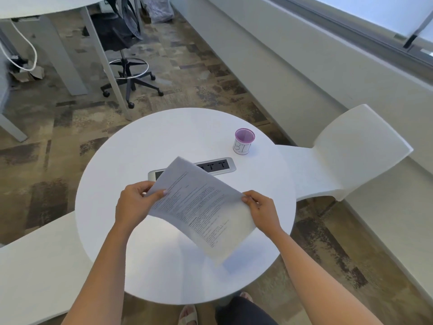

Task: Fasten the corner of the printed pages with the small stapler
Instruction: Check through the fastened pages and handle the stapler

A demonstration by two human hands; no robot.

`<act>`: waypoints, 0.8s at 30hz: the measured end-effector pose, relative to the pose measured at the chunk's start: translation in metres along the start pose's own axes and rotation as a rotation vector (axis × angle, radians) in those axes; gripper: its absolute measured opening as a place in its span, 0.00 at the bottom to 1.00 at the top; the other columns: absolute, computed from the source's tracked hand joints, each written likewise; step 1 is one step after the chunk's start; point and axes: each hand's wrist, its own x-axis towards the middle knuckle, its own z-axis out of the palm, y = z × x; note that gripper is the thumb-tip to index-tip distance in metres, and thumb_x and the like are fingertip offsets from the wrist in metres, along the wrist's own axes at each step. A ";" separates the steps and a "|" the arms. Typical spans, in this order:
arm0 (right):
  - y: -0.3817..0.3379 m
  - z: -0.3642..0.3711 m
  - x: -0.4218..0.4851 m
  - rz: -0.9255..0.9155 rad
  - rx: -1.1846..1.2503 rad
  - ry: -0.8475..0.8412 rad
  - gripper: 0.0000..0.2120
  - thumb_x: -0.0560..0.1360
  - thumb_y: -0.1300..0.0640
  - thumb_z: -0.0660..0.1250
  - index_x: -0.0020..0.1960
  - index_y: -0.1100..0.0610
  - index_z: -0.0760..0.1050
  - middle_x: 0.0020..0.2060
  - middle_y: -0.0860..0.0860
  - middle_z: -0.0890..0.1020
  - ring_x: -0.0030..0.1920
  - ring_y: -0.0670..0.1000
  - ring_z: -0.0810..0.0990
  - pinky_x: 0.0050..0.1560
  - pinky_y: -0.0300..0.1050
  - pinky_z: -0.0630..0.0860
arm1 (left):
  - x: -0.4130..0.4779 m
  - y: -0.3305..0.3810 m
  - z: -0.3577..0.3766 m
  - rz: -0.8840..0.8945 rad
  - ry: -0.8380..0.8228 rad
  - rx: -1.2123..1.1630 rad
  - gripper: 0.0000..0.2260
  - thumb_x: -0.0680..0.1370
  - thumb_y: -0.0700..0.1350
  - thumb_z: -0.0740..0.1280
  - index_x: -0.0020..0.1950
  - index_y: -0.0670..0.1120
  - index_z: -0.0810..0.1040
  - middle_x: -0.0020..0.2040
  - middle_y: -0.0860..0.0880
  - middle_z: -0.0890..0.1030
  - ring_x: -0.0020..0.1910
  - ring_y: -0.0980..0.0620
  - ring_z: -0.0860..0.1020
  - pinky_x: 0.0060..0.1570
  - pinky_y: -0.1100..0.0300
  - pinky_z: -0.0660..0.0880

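Observation:
The printed pages [199,207] are a thin white stack with black text, held tilted above the round white table [145,141]. My left hand [136,202] pinches the stack's left edge near the top. Fingertips of my right hand [260,207] grip the right-hand corner. The sheets sag and curl between the two hands. No stapler shows anywhere in the view.
A purple-rimmed cup labelled "BIN" [243,141] stands at the table's far right. A silver power-outlet strip [222,165] is set in the tabletop, partly hidden by the pages. White chairs sit right [351,148] and left [35,266]. An office stool [128,73] stands beyond.

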 end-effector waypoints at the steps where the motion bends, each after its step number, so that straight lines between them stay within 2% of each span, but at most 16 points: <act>1: 0.002 0.000 -0.002 0.032 0.012 0.011 0.10 0.79 0.57 0.62 0.43 0.49 0.80 0.37 0.46 0.84 0.40 0.50 0.80 0.42 0.47 0.75 | 0.000 -0.008 0.000 -0.017 0.031 -0.002 0.12 0.66 0.60 0.75 0.45 0.56 0.85 0.41 0.55 0.85 0.44 0.46 0.82 0.43 0.49 0.77; 3: 0.006 0.000 -0.005 0.080 0.030 0.035 0.11 0.80 0.57 0.61 0.44 0.48 0.80 0.38 0.45 0.84 0.39 0.46 0.80 0.41 0.42 0.75 | 0.000 -0.024 0.003 -0.061 0.104 -0.017 0.13 0.70 0.53 0.76 0.53 0.55 0.83 0.48 0.54 0.84 0.50 0.47 0.81 0.47 0.50 0.77; 6: 0.007 0.003 -0.012 0.172 0.080 0.082 0.09 0.81 0.56 0.60 0.48 0.49 0.79 0.40 0.42 0.82 0.38 0.42 0.78 0.39 0.37 0.74 | -0.005 -0.044 0.017 -0.173 0.154 -0.064 0.25 0.72 0.47 0.76 0.67 0.50 0.74 0.61 0.50 0.79 0.56 0.47 0.76 0.56 0.49 0.74; 9: 0.012 0.015 -0.018 0.289 0.129 0.096 0.07 0.81 0.56 0.59 0.54 0.49 0.76 0.46 0.43 0.80 0.43 0.46 0.77 0.42 0.40 0.76 | -0.013 -0.054 0.038 -0.326 0.055 -0.117 0.31 0.74 0.48 0.74 0.74 0.46 0.66 0.65 0.45 0.76 0.58 0.46 0.76 0.58 0.51 0.73; 11: 0.020 0.027 -0.020 0.367 0.160 0.092 0.12 0.81 0.55 0.59 0.63 0.53 0.75 0.57 0.44 0.77 0.53 0.50 0.78 0.53 0.46 0.78 | -0.022 -0.061 0.055 -0.391 -0.122 -0.057 0.32 0.76 0.51 0.71 0.76 0.45 0.63 0.64 0.44 0.78 0.58 0.46 0.77 0.61 0.51 0.73; 13: 0.029 0.040 -0.023 0.450 0.146 0.091 0.17 0.81 0.55 0.60 0.67 0.56 0.73 0.59 0.50 0.78 0.57 0.54 0.78 0.59 0.57 0.77 | -0.031 -0.070 0.069 -0.414 -0.292 0.023 0.34 0.77 0.53 0.69 0.78 0.45 0.60 0.62 0.43 0.80 0.60 0.44 0.78 0.63 0.51 0.72; 16: 0.037 0.056 -0.030 0.551 0.170 0.088 0.16 0.80 0.56 0.61 0.67 0.58 0.72 0.52 0.54 0.78 0.51 0.56 0.78 0.54 0.58 0.80 | -0.040 -0.082 0.086 -0.423 -0.367 0.135 0.33 0.78 0.52 0.68 0.78 0.43 0.58 0.64 0.42 0.79 0.64 0.43 0.76 0.64 0.53 0.70; 18: 0.040 0.063 -0.035 0.613 0.221 0.091 0.15 0.80 0.57 0.61 0.66 0.58 0.72 0.52 0.54 0.76 0.49 0.55 0.76 0.45 0.53 0.81 | -0.044 -0.092 0.091 -0.403 -0.364 0.231 0.25 0.77 0.48 0.68 0.73 0.44 0.68 0.63 0.43 0.80 0.63 0.43 0.77 0.63 0.54 0.71; 20: 0.043 0.067 -0.038 0.652 0.249 0.079 0.14 0.81 0.58 0.60 0.66 0.58 0.73 0.53 0.55 0.76 0.48 0.55 0.76 0.36 0.47 0.79 | -0.046 -0.099 0.093 -0.373 -0.346 0.264 0.18 0.76 0.44 0.68 0.66 0.46 0.75 0.54 0.46 0.84 0.56 0.44 0.80 0.56 0.54 0.75; 22: 0.047 0.071 -0.039 0.661 0.229 0.060 0.15 0.81 0.57 0.59 0.66 0.57 0.72 0.56 0.56 0.77 0.49 0.55 0.76 0.32 0.43 0.77 | -0.045 -0.104 0.094 -0.368 -0.313 0.229 0.24 0.76 0.39 0.67 0.72 0.46 0.70 0.46 0.48 0.83 0.50 0.47 0.79 0.48 0.58 0.72; 24: 0.051 0.074 -0.040 0.650 0.185 0.041 0.15 0.82 0.56 0.57 0.67 0.57 0.71 0.57 0.55 0.76 0.51 0.55 0.76 0.33 0.44 0.78 | -0.045 -0.107 0.095 -0.356 -0.291 0.211 0.27 0.77 0.37 0.67 0.76 0.43 0.65 0.42 0.49 0.80 0.47 0.48 0.77 0.47 0.60 0.69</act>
